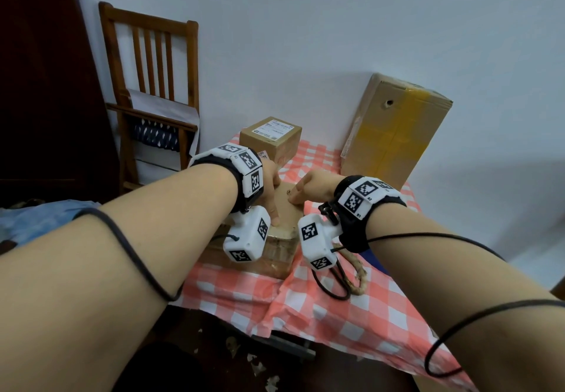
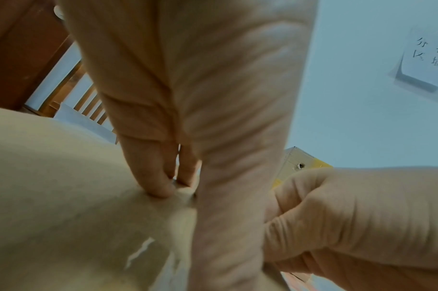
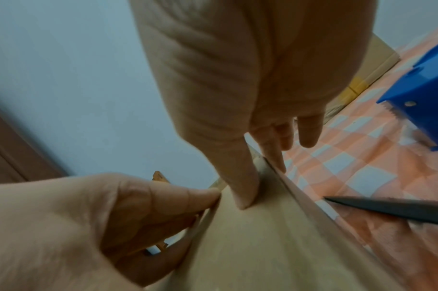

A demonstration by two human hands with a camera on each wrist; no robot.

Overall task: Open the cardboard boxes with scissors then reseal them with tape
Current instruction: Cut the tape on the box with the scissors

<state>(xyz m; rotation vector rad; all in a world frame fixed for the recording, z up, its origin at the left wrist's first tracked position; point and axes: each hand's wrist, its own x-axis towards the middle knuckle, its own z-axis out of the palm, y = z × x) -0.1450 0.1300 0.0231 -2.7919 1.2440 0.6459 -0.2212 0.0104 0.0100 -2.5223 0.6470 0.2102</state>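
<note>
A brown cardboard box [image 1: 276, 257] sits mid-table on the checked cloth, and both hands are on its top. My left hand [image 1: 270, 186] has its thumb pressed down on the top; in the left wrist view its fingers [image 2: 158, 183] dig in at the edge of a flap [image 2: 63, 196]. My right hand [image 1: 308, 185] pinches the other flap [image 3: 262, 246], thumb on top and fingers over the far edge. Scissors [image 1: 351, 281] lie on the cloth to the right of the box, their blade [image 3: 387, 209] pointing at it. A blue tape dispenser [image 3: 422, 94] stands further right.
A small labelled box [image 1: 270, 137] stands behind the one I hold. A tall box with yellow tape [image 1: 394, 128] leans on the wall at the back right. A wooden chair [image 1: 153, 85] is to the left of the table [image 1: 367, 324]. Debris lies on the floor below.
</note>
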